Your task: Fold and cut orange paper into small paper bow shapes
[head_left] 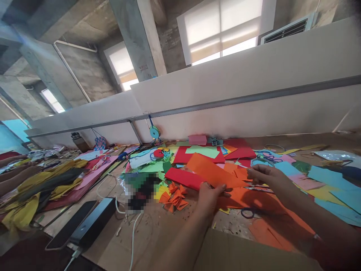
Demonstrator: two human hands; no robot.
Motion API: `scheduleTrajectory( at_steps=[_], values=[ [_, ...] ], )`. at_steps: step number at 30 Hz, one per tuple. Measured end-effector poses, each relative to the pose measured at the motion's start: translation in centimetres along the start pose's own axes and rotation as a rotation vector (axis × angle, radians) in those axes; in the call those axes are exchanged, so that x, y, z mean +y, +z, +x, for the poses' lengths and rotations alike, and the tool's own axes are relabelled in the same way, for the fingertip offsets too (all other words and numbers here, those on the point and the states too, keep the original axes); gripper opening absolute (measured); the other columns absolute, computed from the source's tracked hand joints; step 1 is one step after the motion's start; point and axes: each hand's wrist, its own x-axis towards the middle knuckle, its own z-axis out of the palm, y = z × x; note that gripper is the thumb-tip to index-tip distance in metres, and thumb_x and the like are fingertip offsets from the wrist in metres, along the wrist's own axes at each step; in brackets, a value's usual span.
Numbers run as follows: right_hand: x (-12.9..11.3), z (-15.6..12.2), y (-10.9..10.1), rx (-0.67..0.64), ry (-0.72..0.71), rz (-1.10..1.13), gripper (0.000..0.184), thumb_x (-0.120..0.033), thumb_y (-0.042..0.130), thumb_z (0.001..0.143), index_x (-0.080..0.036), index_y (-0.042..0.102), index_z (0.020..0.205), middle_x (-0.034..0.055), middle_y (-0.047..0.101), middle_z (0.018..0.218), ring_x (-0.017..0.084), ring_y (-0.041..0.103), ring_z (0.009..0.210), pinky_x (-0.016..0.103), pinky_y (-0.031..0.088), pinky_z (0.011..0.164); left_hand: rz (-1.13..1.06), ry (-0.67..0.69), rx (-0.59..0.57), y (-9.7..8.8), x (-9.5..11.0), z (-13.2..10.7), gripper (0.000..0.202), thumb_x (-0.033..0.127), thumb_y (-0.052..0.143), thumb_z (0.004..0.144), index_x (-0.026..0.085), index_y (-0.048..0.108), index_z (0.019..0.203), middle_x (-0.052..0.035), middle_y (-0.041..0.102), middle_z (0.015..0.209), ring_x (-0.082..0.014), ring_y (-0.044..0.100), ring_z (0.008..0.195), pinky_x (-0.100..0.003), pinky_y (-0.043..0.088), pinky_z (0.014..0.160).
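An orange sheet of paper (210,171) is held just above the table between both hands. My left hand (209,196) pinches its near lower edge with thumb and fingers. At the sheet's right end, my right hand (267,176) is closed on the paper too. More orange sheets (270,226) lie under my right forearm. A pair of scissors with dark handles (248,213) rests on them, between my hands. A small folded orange paper shape (175,197) sits left of my left hand.
Coloured paper covers the table: red (183,177), green (203,151), light blue (327,177). A pink box (197,139) stands by the white partition (254,113). A phone (70,226) and a black power bank (97,222) with white cable lie front left. Another person's arms (14,177) reach in at far left.
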Motion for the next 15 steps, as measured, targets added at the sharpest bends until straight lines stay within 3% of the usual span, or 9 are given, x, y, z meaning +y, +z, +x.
scheduleTrajectory(
  at_steps=[3,7,15],
  values=[
    [0.4,-0.2,1.0,-0.121,-0.011,-0.019,0.043,-0.053,0.081,0.061,-0.021,0.069,0.086,0.0030,0.069,0.086,0.018,0.060,0.074,0.029,0.047,0.067,0.017,-0.062,-0.146,0.5,-0.1,-0.7,0.050,0.038,0.084,0.055,0.009,0.071,0.093,-0.0158,0.071,0.088,-0.0203,0.064,0.058,-0.025,0.048,0.050],
    [1.0,-0.8,2.1,-0.210,0.034,-0.049,0.035,-0.047,0.083,0.057,-0.020,0.065,0.071,-0.0004,0.065,0.068,0.017,0.058,0.064,0.027,0.043,0.058,0.007,-0.075,-0.263,0.8,0.0,-1.0,0.053,0.035,0.086,0.053,0.011,0.070,0.098,-0.0127,0.071,0.090,-0.0180,0.064,0.060,-0.024,0.049,0.054],
    [-0.2,-1.5,2.3,-0.114,-0.035,-0.051,0.036,-0.048,0.079,0.061,-0.020,0.056,0.059,-0.0037,0.053,0.057,0.013,0.048,0.055,0.027,0.039,0.055,-0.024,0.007,-0.128,0.1,0.1,0.2,0.049,0.053,0.080,0.060,0.012,0.060,0.077,-0.0086,0.067,0.067,-0.0150,0.061,0.052,-0.021,0.043,0.053]
  ],
)
